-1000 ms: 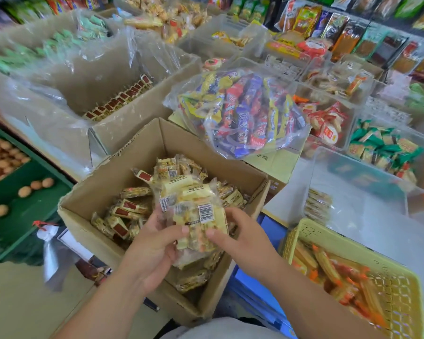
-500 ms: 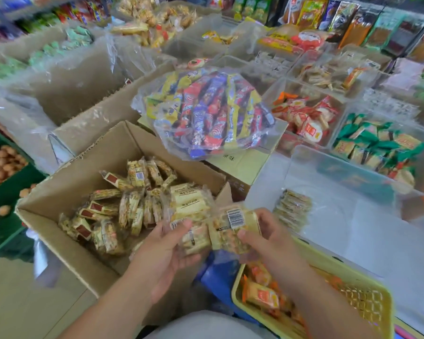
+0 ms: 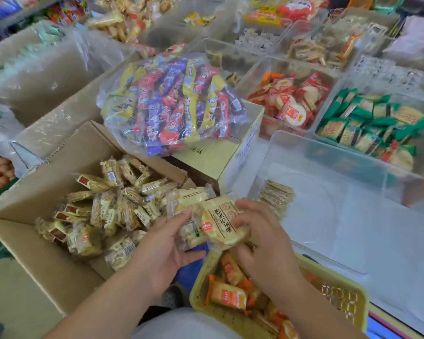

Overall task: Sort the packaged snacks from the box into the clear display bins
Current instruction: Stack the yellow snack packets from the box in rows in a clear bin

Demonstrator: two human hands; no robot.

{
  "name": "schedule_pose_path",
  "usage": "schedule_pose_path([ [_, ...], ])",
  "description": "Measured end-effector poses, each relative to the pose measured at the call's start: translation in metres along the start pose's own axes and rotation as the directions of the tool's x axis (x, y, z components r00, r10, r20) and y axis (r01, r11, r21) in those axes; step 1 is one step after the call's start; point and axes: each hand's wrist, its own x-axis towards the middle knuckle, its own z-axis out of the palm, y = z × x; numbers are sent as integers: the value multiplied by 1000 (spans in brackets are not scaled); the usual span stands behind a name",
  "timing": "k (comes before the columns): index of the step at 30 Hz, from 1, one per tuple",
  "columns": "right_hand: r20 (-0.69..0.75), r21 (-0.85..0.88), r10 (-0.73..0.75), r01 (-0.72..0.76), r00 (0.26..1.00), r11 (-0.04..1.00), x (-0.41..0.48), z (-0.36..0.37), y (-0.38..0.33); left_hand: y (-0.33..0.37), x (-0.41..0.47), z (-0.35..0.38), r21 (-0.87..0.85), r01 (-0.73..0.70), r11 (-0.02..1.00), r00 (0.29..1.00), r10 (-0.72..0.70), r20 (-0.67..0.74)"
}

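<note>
An open cardboard box point(image 3: 47, 182) at the left holds several small pale-yellow snack packets point(image 3: 115, 206). Between the box and a large clear bin point(image 3: 328, 192) I hold a bunch of those packets point(image 3: 216, 223). My left hand point(image 3: 167, 243) grips the bunch from the left and below. My right hand point(image 3: 257, 231) grips it from the right, fingers curled over the top packet. The clear bin holds only a short row of the same packets point(image 3: 277, 194) against its near-left wall.
A yellow basket point(image 3: 340, 297) with orange snack packs sits under my right arm. A big clear bag of colourful sweets point(image 3: 171, 104) lies on a closed carton behind the box. Filled clear bins point(image 3: 287, 99) stand beyond, and plastic-lined cartons stand at the far left.
Both hands have carried the bunch of packets up out of the box and to the right, toward the large clear bin. The top packet has turned label-side up.
</note>
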Motion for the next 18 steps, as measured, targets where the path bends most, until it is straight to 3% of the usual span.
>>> schedule_pose_path([
  [7,48,-26,60,-58,997,998,-6,-19,15,-5,9,25,98,-24,995,998,18,65],
  [11,-26,-143,122,-124,992,982,0,-23,15,-6,19,42,161,-83,984,994,70,83],
  [15,-67,-110,279,-285,958,952,13,-32,22,-10,32,57,258,-138,956,987,112,113],
  [18,-69,-59,316,-320,946,946,22,-41,34,-13,43,64,284,-125,951,987,89,135],
])
